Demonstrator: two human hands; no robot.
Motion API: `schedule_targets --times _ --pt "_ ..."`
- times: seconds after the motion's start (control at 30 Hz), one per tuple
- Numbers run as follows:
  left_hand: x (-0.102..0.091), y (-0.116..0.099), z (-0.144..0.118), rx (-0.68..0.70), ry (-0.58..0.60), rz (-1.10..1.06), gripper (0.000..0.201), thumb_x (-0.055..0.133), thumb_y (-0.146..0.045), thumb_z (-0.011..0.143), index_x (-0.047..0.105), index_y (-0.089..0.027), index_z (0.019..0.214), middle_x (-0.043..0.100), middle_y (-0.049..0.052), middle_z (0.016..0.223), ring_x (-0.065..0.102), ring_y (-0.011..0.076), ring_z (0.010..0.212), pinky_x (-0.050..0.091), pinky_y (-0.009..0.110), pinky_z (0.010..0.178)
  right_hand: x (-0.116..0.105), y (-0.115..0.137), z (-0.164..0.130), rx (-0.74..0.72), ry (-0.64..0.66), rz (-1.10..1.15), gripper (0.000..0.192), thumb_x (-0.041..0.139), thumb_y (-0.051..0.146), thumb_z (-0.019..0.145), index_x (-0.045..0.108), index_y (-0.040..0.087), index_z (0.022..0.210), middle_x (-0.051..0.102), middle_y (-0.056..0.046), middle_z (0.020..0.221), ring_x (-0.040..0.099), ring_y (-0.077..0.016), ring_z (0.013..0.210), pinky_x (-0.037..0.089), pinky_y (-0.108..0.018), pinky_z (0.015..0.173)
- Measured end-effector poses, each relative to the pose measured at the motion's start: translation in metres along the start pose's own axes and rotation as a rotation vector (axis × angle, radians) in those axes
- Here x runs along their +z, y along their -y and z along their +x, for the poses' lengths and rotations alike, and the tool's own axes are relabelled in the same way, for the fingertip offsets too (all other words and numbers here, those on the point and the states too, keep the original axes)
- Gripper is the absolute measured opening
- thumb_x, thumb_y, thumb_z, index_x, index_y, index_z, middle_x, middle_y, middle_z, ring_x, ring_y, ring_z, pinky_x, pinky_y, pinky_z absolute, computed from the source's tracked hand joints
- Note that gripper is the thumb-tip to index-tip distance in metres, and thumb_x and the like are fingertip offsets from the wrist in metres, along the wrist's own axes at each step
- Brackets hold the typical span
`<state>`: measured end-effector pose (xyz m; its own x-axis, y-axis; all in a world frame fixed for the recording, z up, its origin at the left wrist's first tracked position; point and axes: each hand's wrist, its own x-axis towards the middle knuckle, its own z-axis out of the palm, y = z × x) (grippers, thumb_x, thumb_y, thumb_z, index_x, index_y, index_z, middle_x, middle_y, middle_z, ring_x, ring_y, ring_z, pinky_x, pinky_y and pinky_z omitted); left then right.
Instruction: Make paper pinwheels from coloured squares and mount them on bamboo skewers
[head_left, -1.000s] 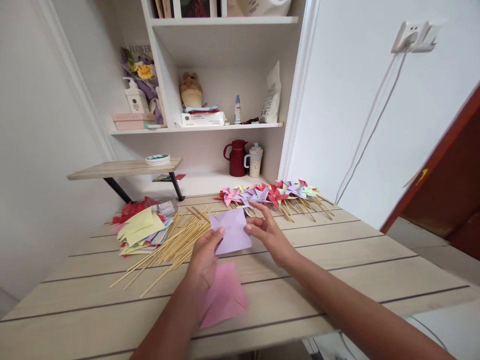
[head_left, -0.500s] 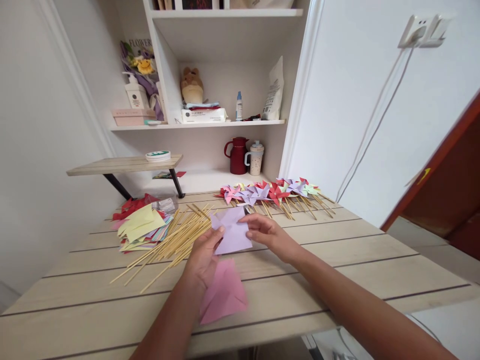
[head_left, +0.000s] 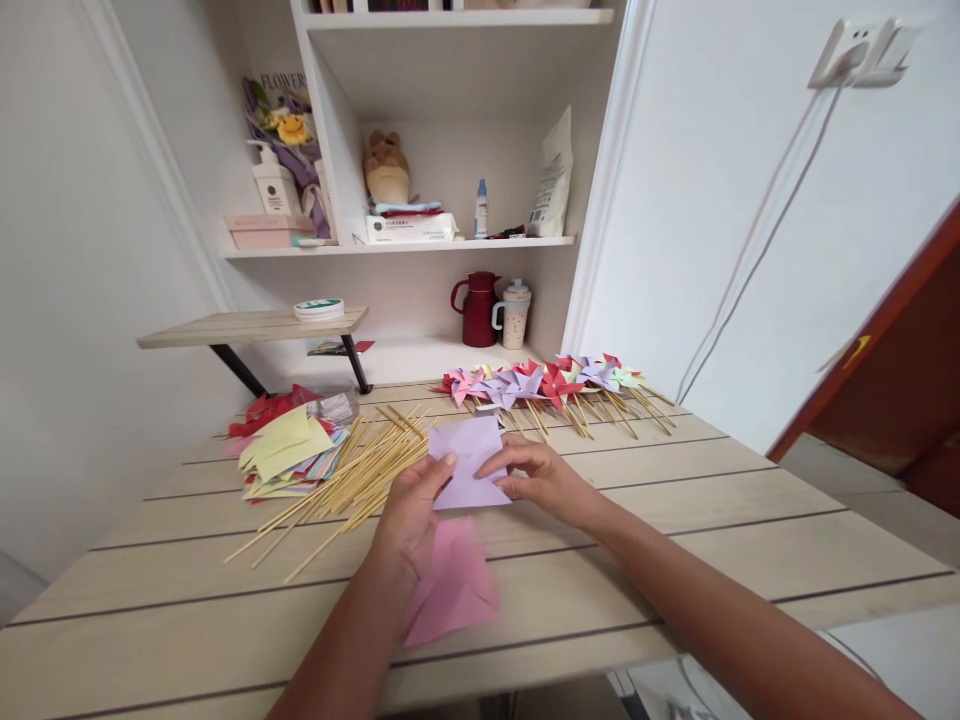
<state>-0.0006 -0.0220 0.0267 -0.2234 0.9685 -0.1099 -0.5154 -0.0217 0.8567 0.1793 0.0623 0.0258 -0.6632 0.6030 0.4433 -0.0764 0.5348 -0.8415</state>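
Note:
A square of light purple paper (head_left: 466,440) is held up over the table in front of me. My left hand (head_left: 412,500) pinches its lower left side, thumb on the front face. At the right edge is my right hand (head_left: 536,480), with the index finger lying across the face of the paper and the thumb close below it. Under the hands, a pink paper square (head_left: 454,590) with slits in it lies on the table, partly covered by my left wrist. Thin wooden sticks (head_left: 360,475) lie in a loose heap left of my left hand.
Several finished paper pinwheels (head_left: 551,385) on sticks lie at the back right of the slatted table (head_left: 675,600). A pile of coloured paper (head_left: 285,445) sits at the left, near a small raised stand (head_left: 247,328). Behind are a red jug (head_left: 478,310) and a cup (head_left: 514,315).
My right index finger has moved from the paper's upper right edge down onto its face. The purple paper now faces me more squarely. The view has shifted slightly.

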Motion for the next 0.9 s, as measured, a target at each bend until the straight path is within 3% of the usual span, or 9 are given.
schedule_targets --times 0.2,0.37,0.6,0.73,0.9 --pt "0.005 0.003 -0.005 0.036 0.027 0.064 0.042 0.089 -0.037 0.065 0.078 -0.014 0.098 0.078 0.01 0.09 0.072 0.023 0.083 0.053 0.034 0.085 0.004 0.005 -0.001 0.0 -0.021 0.053 0.026 0.076 0.05 0.08 0.083 0.027 0.091 0.07 -0.007 0.1 0.061 -0.0238 0.095 0.049 -0.035 0.082" --pt "0.005 0.012 -0.005 0.108 0.042 0.132 0.032 0.085 -0.041 0.07 0.077 -0.015 0.088 0.076 0.007 0.085 0.068 0.0199 0.08 0.05 0.032 0.082 0.008 0.008 -0.001 0.059 -0.002 0.165 0.019 0.081 0.043 0.076 0.081 0.024 0.079 0.073 -0.003 0.082 0.063 -0.0205 0.08 0.049 -0.034 0.079" --pt "0.006 0.016 -0.004 0.147 0.027 0.187 0.032 0.088 -0.043 0.065 0.076 -0.016 0.078 0.074 0.004 0.076 0.066 0.0195 0.076 0.048 0.03 0.08 0.008 0.005 -0.001 0.147 -0.028 0.2 0.028 0.08 0.047 0.077 0.077 0.02 0.07 0.065 0.0 0.064 0.054 -0.0147 0.063 0.043 -0.028 0.065" --pt "0.008 0.015 -0.004 0.175 0.009 0.183 0.035 0.087 -0.044 0.065 0.078 -0.016 0.083 0.075 0.005 0.078 0.067 0.0203 0.078 0.048 0.032 0.084 0.009 0.004 -0.001 0.105 -0.038 0.218 0.031 0.079 0.048 0.078 0.076 0.018 0.071 0.064 0.0 0.065 0.055 -0.0146 0.065 0.044 -0.028 0.066" --pt "0.008 0.015 -0.004 0.156 -0.013 0.171 0.036 0.086 -0.044 0.066 0.077 -0.015 0.085 0.075 0.006 0.08 0.068 0.0206 0.077 0.049 0.033 0.083 0.01 0.005 -0.001 0.082 -0.087 0.239 0.021 0.082 0.042 0.076 0.081 0.022 0.084 0.072 -0.003 0.081 0.061 -0.0173 0.076 0.047 -0.029 0.072"
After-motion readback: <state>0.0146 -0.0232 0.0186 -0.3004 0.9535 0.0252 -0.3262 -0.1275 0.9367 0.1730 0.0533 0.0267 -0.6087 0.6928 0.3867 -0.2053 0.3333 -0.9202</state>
